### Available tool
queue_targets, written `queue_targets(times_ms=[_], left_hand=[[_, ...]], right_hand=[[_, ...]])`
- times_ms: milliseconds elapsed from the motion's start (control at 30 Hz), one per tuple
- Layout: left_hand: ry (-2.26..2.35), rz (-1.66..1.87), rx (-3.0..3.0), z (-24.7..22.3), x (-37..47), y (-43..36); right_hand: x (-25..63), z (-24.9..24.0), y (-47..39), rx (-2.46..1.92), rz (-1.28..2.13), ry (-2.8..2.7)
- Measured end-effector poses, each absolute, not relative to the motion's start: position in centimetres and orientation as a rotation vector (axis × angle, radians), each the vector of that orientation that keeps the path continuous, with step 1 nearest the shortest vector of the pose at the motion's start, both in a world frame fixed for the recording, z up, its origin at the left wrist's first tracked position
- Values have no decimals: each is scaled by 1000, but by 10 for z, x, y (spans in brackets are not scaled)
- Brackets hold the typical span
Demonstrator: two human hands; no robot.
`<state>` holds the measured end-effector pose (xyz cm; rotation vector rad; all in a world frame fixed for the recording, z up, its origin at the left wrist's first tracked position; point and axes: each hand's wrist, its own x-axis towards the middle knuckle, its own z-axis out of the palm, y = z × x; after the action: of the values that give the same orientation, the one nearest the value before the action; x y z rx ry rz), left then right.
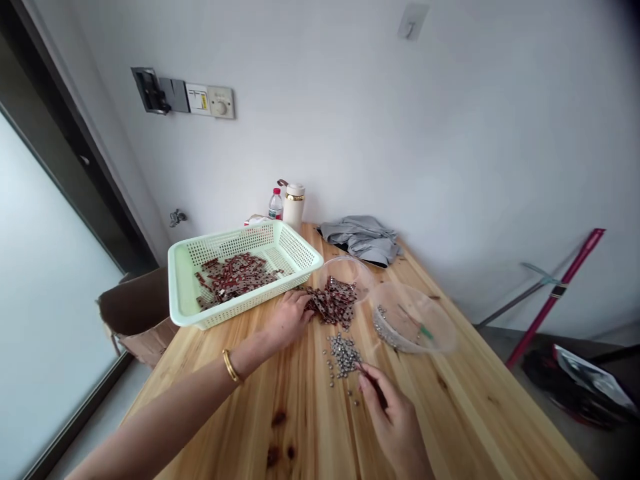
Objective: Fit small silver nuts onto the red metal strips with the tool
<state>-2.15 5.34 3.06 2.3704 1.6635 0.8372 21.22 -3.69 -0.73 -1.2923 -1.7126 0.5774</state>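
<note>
My left hand [291, 317] reaches to the left edge of a heap of small dark-red and grey flat pieces [340, 303] on the table, its fingers curled at the pieces. Whether a piece sits between those fingertips is hidden. Thumb and forefinger of my right hand [393, 410] pinch together at the near edge of a pile of small silver bead-like parts [344, 353]. A thin dark thing shows at this pinch, too small to name. More red and grey pieces [235, 275] lie in a pale green plastic basket [260, 293] at the left.
Right of the heap stands a translucent bowl [440, 320] with silver parts and a green-tipped tool inside. Another clear round container [363, 267] sits behind the heap. Grey cloth [360, 237], a white flask [294, 208] and a bottle [275, 204] stand along the wall side.
</note>
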Motion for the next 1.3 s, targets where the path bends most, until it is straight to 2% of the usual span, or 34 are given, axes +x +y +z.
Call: queue_targets(times_ms=[167, 367, 500, 667, 933, 1300], left_hand=[[1834, 737, 2334, 18, -4, 81], [1847, 580, 2369, 13, 0, 41], [1891, 563, 2493, 15, -15, 21], [2043, 379, 2557, 25, -46, 44], [1952, 187, 2709, 28, -64, 55], [1855, 266, 2583, 19, -50, 51]], right_hand=[[212, -19, -41, -1272, 567, -1681], [208, -24, -43, -1193, 450, -1775], [209, -20, -42, -1105, 361, -1887], [209, -13, -43, -1104, 301, -1879], [211, -13, -44, -1146, 346, -1842], [211, -7, -46, -1185, 342, -1906]])
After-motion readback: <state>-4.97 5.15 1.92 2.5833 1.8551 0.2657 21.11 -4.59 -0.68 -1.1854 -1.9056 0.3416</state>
